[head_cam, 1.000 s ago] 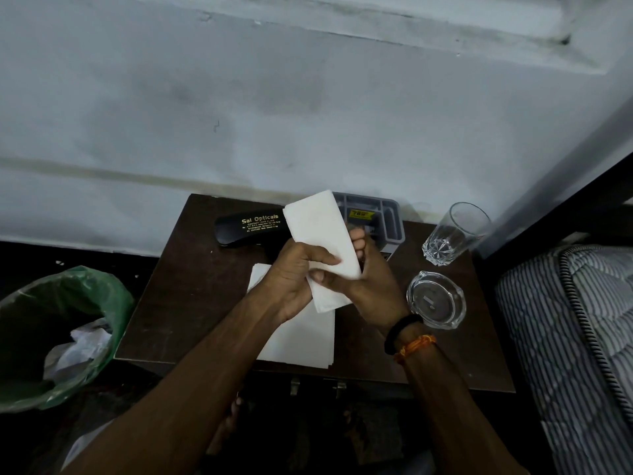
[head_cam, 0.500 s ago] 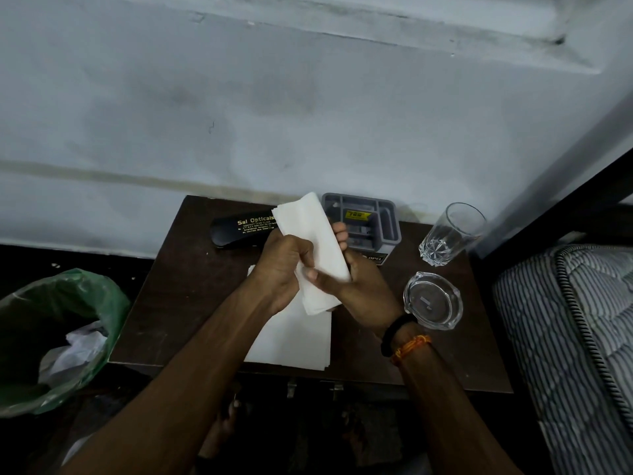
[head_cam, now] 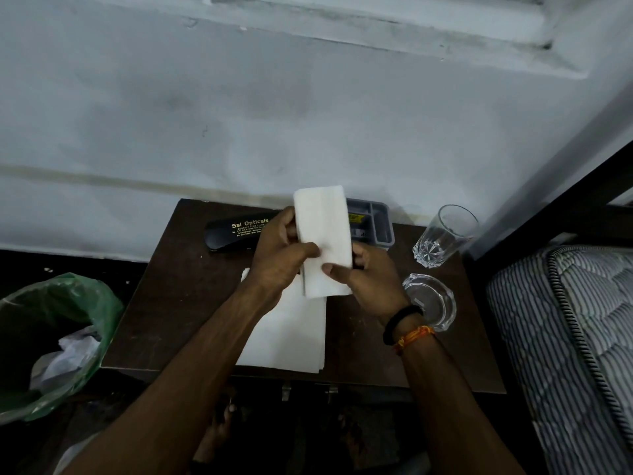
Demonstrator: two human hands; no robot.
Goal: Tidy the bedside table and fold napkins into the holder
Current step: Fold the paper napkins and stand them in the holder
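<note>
While the folded napkin (head_cam: 323, 240) stands upright between both hands, it hides the left part of the grey holder (head_cam: 378, 222) and one end of the black spectacle case (head_cam: 236, 233). Left hand (head_cam: 279, 257) and right hand (head_cam: 368, 281) each pinch it above the napkin stack (head_cam: 291, 337) on the dark bedside table (head_cam: 171, 303). Glass (head_cam: 442, 236) and ashtray (head_cam: 431, 301) sit near the right edge; bin (head_cam: 54, 341) stands left.

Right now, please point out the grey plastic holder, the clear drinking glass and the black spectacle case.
Grey plastic holder (head_cam: 383, 223): head view, right compartment.
Clear drinking glass (head_cam: 442, 236): head view, side wall.
Black spectacle case (head_cam: 236, 230): head view, lettered lid.
</note>
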